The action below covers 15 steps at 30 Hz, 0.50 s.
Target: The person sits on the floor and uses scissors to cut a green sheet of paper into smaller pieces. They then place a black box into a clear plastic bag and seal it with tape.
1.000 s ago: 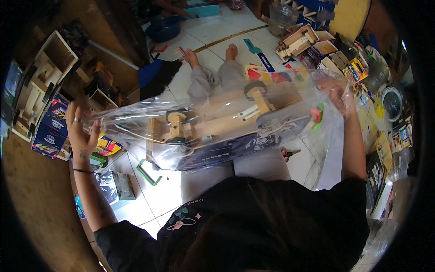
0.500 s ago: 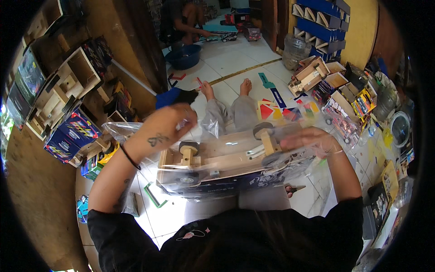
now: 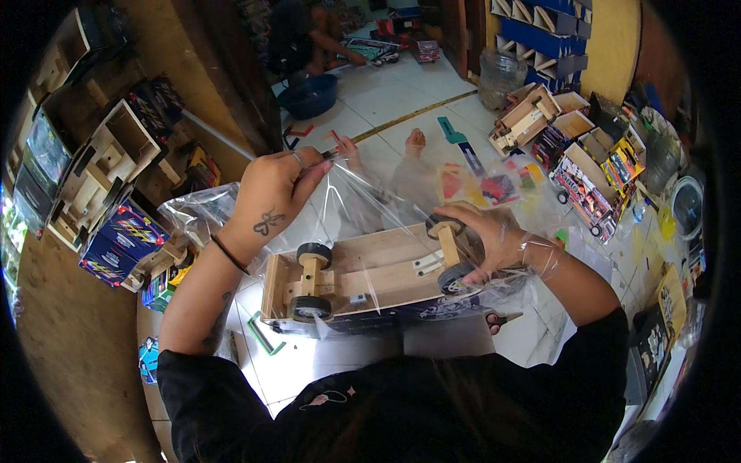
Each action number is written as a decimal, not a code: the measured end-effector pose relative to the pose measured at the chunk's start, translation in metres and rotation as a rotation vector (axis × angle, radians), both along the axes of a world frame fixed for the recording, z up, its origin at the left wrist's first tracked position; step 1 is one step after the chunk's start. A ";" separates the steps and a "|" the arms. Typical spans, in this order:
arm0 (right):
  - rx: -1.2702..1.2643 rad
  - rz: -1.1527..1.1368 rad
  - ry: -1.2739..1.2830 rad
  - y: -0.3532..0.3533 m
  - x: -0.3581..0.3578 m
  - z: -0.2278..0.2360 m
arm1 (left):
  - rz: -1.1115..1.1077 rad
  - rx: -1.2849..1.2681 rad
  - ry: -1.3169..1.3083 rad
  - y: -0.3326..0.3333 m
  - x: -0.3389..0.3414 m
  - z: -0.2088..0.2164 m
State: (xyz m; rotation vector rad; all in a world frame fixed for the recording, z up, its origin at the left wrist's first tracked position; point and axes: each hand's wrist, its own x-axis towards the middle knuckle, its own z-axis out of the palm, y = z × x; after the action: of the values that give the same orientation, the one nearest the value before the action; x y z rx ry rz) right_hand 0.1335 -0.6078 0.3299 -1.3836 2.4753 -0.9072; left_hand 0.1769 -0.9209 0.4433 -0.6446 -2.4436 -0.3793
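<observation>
A wooden toy truck [image 3: 378, 266] lies wheels-up across my lap, its bare wooden underside and black wheels facing me. Clear plastic wrap [image 3: 351, 202] stretches over it and bunches at both ends. My left hand [image 3: 274, 189] is raised above the truck's left end, thumb and fingers pinched on a gathered edge of the wrap. At the right end, my right hand [image 3: 494, 241] grips the truck around its axle and wheels, and film lies over that wrist. The truck's dark printed side shows only partly along the near edge.
Scissors [image 3: 502, 319] lie right of my lap, a green frame-like piece [image 3: 265, 333] on the left. Toy trucks [image 3: 108, 174] are stacked at left; more trucks [image 3: 590, 193] stand at right. Coloured sheets [image 3: 482, 183] lie ahead. Farther off, a person [image 3: 309, 38] sits beside a blue basin [image 3: 309, 96].
My left hand has risen slightly, pulling the wrap up taut. My right hand has moved left from the wrap onto the truck's wheel end and closed around it.
</observation>
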 end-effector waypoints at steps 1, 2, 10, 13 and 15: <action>-0.010 -0.039 0.009 0.001 0.003 0.002 | -0.021 0.038 -0.006 0.002 0.004 0.003; -0.019 -0.079 0.016 0.001 0.005 0.003 | -0.031 0.071 -0.030 0.005 0.010 0.005; -0.009 0.077 -0.019 0.019 -0.003 -0.007 | -0.112 0.152 -0.149 0.010 0.037 0.015; -0.275 -0.064 -0.499 0.047 -0.013 -0.011 | -0.088 0.211 -0.138 0.000 0.024 0.010; -0.558 -0.119 -0.800 0.075 -0.016 -0.008 | -0.066 0.251 -0.163 -0.007 0.020 0.007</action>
State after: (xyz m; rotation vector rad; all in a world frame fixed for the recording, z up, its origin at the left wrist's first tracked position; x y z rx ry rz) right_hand 0.1174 -0.5330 0.3222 -0.7250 1.7546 -1.8318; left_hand 0.1971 -0.9274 0.4505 -0.6066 -2.4737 -0.7785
